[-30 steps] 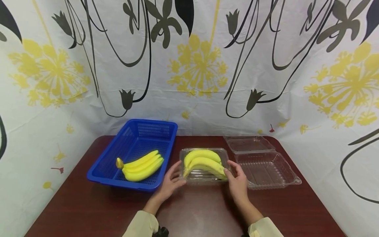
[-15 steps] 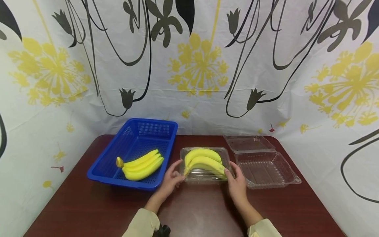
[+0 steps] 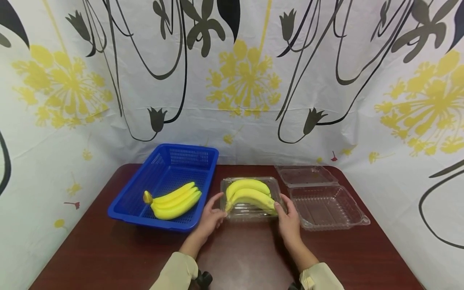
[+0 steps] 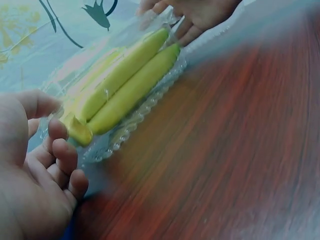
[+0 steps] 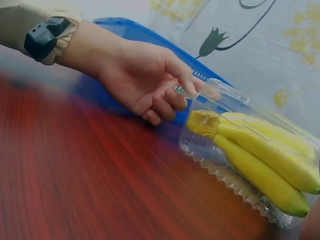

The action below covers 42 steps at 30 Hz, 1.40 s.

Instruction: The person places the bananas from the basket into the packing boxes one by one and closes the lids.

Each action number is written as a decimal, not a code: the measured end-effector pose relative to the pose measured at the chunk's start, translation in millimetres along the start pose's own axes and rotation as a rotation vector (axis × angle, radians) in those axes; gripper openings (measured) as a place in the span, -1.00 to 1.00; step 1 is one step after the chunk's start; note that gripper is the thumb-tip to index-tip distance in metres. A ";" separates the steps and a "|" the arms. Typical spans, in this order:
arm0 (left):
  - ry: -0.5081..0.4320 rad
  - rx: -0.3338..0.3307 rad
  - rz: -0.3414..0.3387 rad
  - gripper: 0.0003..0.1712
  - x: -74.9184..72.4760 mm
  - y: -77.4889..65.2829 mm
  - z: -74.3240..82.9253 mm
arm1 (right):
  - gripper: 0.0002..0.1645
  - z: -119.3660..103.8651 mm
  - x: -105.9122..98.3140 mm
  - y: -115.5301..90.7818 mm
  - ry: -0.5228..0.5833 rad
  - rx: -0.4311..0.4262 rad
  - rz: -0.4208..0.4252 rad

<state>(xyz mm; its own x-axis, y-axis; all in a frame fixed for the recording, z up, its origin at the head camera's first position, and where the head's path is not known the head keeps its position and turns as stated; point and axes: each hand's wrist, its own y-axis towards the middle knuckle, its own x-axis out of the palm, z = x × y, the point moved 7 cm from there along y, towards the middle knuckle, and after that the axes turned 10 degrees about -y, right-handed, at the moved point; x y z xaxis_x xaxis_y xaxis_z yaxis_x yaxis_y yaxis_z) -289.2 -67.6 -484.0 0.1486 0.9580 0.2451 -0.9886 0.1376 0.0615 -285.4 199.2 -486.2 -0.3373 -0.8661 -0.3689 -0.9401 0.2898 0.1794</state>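
A closed clear plastic clamshell box with a bunch of yellow bananas inside lies on the dark red table. My left hand grips its left end, thumb on the lid and fingers curled at the side, as the right wrist view shows for the left hand and box. My right hand holds the right end. In the left wrist view my left hand sits by the box, and the right hand is at the far end.
A blue perforated basket with a second banana bunch stands to the left of the box. An open, empty clear clamshell lies to the right. A flower-patterned cloth hangs behind the table.
Both hands have slid the box of bananas a little farther away from me. The left thumb has moved up onto the lid's left end.
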 end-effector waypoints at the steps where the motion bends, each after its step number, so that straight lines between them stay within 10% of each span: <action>1: 0.002 0.001 0.006 -0.20 2.0 -1.6 3.5 | -0.46 0.5 0.4 0.4 0.000 0.007 -0.001; 11: -0.017 -0.052 0.044 -0.19 5.5 -5.6 6.6 | -0.47 2.3 -2.8 -2.9 -0.115 0.050 0.043; 24: -0.022 -0.073 0.023 -0.17 3.2 -1.6 -3.0 | -0.46 12.9 -0.1 -2.0 0.326 0.226 -0.154; 29: -0.024 -0.061 0.032 -0.15 -3.1 9.1 -24.4 | -0.43 14.5 -0.6 -1.4 0.383 0.242 -0.160; 42: -0.002 -0.057 0.047 -0.17 -0.9 8.8 -23.3 | -0.42 12.8 -0.8 -0.7 0.393 0.271 -0.147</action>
<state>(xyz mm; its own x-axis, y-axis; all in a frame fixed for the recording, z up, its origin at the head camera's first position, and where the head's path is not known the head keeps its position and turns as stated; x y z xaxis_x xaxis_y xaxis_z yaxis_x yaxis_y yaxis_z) -298.6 -61.4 -506.2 0.1021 0.9632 0.2487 -0.9943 0.1068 -0.0055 -285.1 204.9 -497.7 -0.2059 -0.9785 0.0081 -0.9727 0.2037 -0.1109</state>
